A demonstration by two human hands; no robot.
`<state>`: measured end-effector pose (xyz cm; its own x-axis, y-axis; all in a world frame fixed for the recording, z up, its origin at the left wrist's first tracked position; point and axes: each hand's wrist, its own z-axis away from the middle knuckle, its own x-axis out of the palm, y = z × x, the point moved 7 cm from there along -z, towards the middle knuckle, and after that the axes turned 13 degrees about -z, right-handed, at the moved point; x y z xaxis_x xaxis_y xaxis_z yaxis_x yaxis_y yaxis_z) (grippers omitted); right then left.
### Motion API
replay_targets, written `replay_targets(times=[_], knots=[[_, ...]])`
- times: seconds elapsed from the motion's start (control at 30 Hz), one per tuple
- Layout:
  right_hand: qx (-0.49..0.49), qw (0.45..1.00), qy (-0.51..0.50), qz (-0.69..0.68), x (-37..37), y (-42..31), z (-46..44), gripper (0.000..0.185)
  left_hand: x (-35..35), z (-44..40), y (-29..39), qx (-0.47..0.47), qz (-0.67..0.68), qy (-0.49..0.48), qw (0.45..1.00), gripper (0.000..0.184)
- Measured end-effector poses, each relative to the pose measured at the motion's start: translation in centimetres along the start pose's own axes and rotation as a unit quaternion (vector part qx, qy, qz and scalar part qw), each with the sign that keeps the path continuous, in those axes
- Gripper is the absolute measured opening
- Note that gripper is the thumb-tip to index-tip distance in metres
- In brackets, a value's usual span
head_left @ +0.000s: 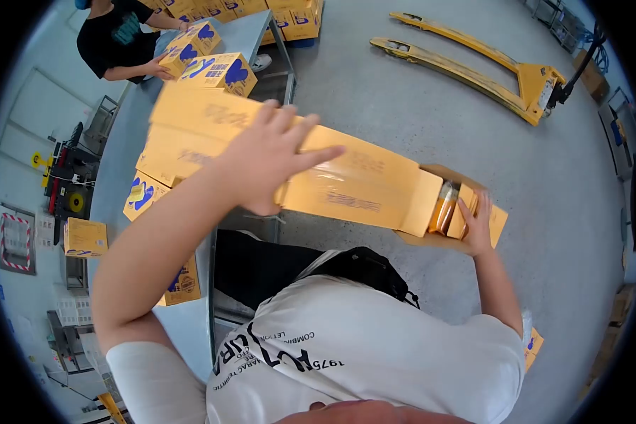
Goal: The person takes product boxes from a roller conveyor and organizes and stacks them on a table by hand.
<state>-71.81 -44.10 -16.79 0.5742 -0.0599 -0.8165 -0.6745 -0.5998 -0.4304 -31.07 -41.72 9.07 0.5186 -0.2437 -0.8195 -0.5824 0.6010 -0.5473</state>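
My left hand [272, 155] has its fingers spread and lies over long yellow cardboard panels [353, 177] with faint dark print. The panels run from the table's edge towards an open carton [424, 240] on the right. Inside that carton shows a clear-wrapped item with orange contents [443, 208]. My right hand [478, 222] grips the carton's right end, fingers bent over a yellow cardboard piece [459, 212]; its thumb is hidden. Whether the panels all belong to one carton I cannot tell.
A metal table [124, 134] bears several yellow cartons [226, 74] with blue print. Across it a person in a dark shirt [116, 39] touches a carton. More cartons [293, 21] are stacked behind. A yellow pallet jack [526, 85] stands on the floor at the upper right.
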Motion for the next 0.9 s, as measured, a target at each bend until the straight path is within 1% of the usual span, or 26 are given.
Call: replay_targets(times=[0.1, 0.17, 0.2, 0.23, 0.27, 0.3, 0.37, 0.4, 0.43, 0.47, 0.5, 0.57, 0.67, 0.73, 0.77, 0.8, 0.83, 0.9], knots=[[0.047, 0.998, -0.028, -0.002, 1.3, 3.3, 5.8, 0.107, 2.5, -4.5, 3.6, 0.068, 0.016, -0.018, 0.997, 0.12], [0.074, 0.996, -0.057, 0.0, 2.6, 4.4, 9.2, 0.114, 5.6, -6.7, 6.2, 0.098, -0.004, -0.057, 0.994, 0.116], [0.089, 0.993, -0.077, 0.032, 3.6, 4.8, 11.0, 0.12, 8.1, -7.5, 7.7, 0.105, 0.013, -0.04, 0.994, 0.115], [0.108, 0.988, -0.103, 0.049, 5.0, 5.3, 12.8, 0.124, 10.0, -7.9, 9.0, 0.113, 0.03, -0.023, 0.993, 0.114], [0.128, 0.981, -0.129, 0.066, 6.5, 5.9, 14.3, 0.127, 10.3, -7.9, 10.3, 0.116, 0.048, -0.021, 0.992, 0.111], [0.183, 0.962, -0.193, 0.054, 9.0, 6.8, 16.1, 0.129, 10.4, -7.6, 11.9, 0.12, 0.066, -0.021, 0.99, 0.108], [0.282, 0.903, -0.322, 0.033, 13.2, 8.2, 19.3, 0.134, 10.9, -5.7, 14.6, 0.136, 0.107, -0.019, 0.985, 0.101], [0.31, 0.839, -0.441, 0.075, 15.1, 7.9, 20.7, 0.129, 11.3, -4.3, 15.8, 0.145, 0.129, -0.022, 0.981, 0.097], [0.317, 0.76, -0.557, 0.11, 16.5, 6.9, 21.9, 0.124, 11.3, -2.8, 16.6, 0.152, 0.15, -0.024, 0.977, 0.093], [0.314, 0.705, -0.625, 0.118, 17.6, 6.3, 22.8, 0.122, 11.0, -0.7, 16.4, 0.139, 0.19, -0.001, 0.972, 0.079], [0.305, 0.669, -0.669, 0.107, 19.1, 5.7, 23.6, 0.121, 11.0, 1.2, 16.0, 0.12, 0.205, -0.002, 0.971, 0.076], [0.287, 0.622, -0.724, 0.081, 21.8, 5.0, 23.9, 0.118, 11.1, 5.1, 15.1, 0.061, 0.23, 0.002, 0.971, 0.068], [0.258, 0.559, -0.787, 0.048, 25.4, 5.1, 21.1, 0.113, 10.5, 10.4, 13.6, -0.023, 0.249, 0.008, 0.968, 0.064], [0.248, 0.52, -0.816, 0.048, 27.2, 7.4, 17.9, 0.111, 9.8, 13.3, 13.0, -0.087, 0.261, 0.039, 0.961, 0.061], [0.251, 0.538, -0.802, 0.064, 27.9, 9.1, 14.8, 0.109, 9.6, 14.5, 12.7, -0.114, 0.259, 0.047, 0.958, 0.06], [0.25, 0.569, -0.78, 0.079, 28.7, 10.6, 11.1, 0.108, 9.5, 15.8, 12.5, -0.14, 0.258, 0.057, 0.954, 0.059], [0.245, 0.628, -0.733, 0.093, 29.3, 12.0, 6.2, 0.107, 8.9, 17.1, 12.0, -0.171, 0.248, 0.075, 0.951, 0.053], [0.223, 0.778, -0.583, 0.075, 29.4, 10.8, -5.7, 0.092, 7.5, 19.7, 10.9, -0.22, 0.232, 0.14, 0.937, 0.048]])
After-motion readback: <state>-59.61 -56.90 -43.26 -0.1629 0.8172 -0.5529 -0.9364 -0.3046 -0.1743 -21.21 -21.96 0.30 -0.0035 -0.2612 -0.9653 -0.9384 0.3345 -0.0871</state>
